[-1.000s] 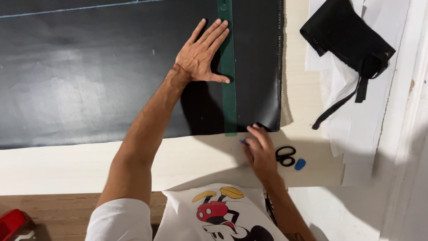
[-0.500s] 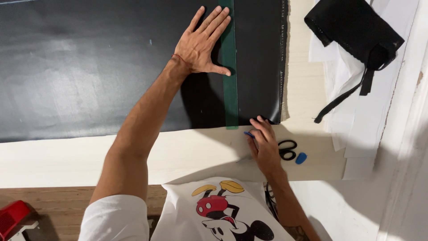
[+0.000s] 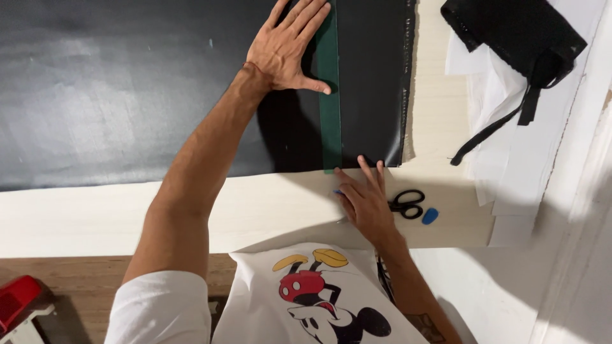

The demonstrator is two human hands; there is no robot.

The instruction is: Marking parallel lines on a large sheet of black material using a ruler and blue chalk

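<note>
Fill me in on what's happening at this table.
A person leans over a sheet of black material on a pale table. The left hand presses flat beside a green straightedge. The right hand rests at the strip's near end, holding something small and blue. Scissors lie beside it.

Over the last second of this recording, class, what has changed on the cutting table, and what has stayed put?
Little has changed. The right hand has slid slightly toward the near end of the green ruler, fingers now by the edge of the black sheet. A blue object shows beneath it, but whether it is held cannot be told. The left hand stays pressed flat on the ruler. The scissors and blue chalk have not moved.
</note>
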